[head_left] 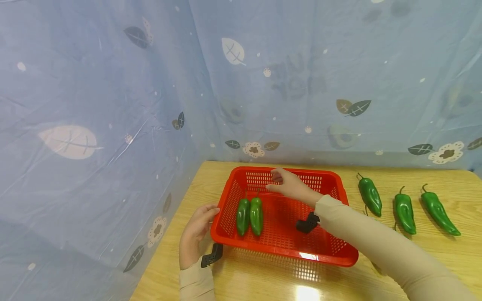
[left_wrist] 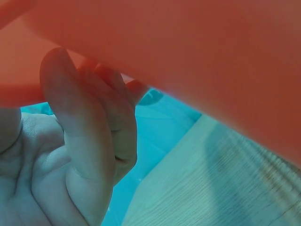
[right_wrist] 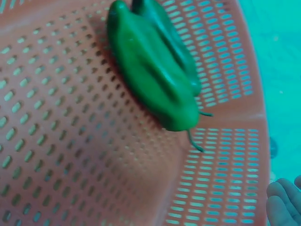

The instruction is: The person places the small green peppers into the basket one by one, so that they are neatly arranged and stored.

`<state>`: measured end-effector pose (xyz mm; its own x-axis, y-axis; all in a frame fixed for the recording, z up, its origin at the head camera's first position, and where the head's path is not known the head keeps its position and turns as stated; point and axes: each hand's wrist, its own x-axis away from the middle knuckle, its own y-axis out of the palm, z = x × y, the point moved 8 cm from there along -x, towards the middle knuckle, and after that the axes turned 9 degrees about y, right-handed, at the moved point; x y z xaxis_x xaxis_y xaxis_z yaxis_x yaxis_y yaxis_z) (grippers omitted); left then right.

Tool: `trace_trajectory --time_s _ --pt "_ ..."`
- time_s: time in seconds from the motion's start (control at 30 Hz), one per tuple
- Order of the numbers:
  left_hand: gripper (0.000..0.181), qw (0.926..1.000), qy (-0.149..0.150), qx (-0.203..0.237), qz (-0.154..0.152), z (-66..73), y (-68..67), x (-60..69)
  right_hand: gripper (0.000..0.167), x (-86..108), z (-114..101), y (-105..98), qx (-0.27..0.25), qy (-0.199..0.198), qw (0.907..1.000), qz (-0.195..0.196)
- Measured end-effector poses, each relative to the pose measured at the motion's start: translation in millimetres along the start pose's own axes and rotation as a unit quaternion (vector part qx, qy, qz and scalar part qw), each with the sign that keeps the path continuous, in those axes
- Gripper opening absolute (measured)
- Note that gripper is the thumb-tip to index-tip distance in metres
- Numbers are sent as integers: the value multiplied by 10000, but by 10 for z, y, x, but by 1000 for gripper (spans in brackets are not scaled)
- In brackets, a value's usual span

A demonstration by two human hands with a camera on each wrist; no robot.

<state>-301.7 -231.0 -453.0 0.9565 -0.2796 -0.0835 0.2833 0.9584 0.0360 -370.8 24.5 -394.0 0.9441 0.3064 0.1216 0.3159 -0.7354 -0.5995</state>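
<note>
A red plastic basket with slotted walls sits on the table. Two green peppers lie side by side at its left end, a darker one and a lighter one, stems pointing to the far wall. My left hand holds the basket's left rim; in the left wrist view its fingers bend up against the red plastic. Over the basket, right of the peppers, hovers my right hand, fingers loosely bent and holding nothing. The right wrist view shows both peppers on the perforated floor, with fingertips at the lower right.
On the wooden table, right of the basket, lie more green peppers. Stems of others show beside my right sleeve, which partly hides them. A blue leaf-patterned sheet hangs behind and at the left.
</note>
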Motion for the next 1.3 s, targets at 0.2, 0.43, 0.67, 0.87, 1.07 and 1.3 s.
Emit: trace_trajectory --time_s 0.2,0.43,0.67,0.87,1.07,1.3 --pt "40 9999 -68 -74 77 -9 -6 -6 70 117 -19 -215 -234 -70 9996 121" --pt "40 9999 -86 -74 119 3 -5 0 68 281 12 -479 -359 -245 9987 255" --pt "39 9999 -61 -22 113 24 -3 9 66 448 69 -738 -415 -393 9971 507" --pt "39 9998 -100 -34 170 18 0 14 62 621 90 -958 -545 -536 9941 769" --pt "39 9997 -57 -57 210 7 -9 15 62 824 178 -1160 -640 -464 9927 911" --pt "38 9997 -92 -38 218 10 -6 17 59 1066 360 -1425 -495 -532 9869 1439"
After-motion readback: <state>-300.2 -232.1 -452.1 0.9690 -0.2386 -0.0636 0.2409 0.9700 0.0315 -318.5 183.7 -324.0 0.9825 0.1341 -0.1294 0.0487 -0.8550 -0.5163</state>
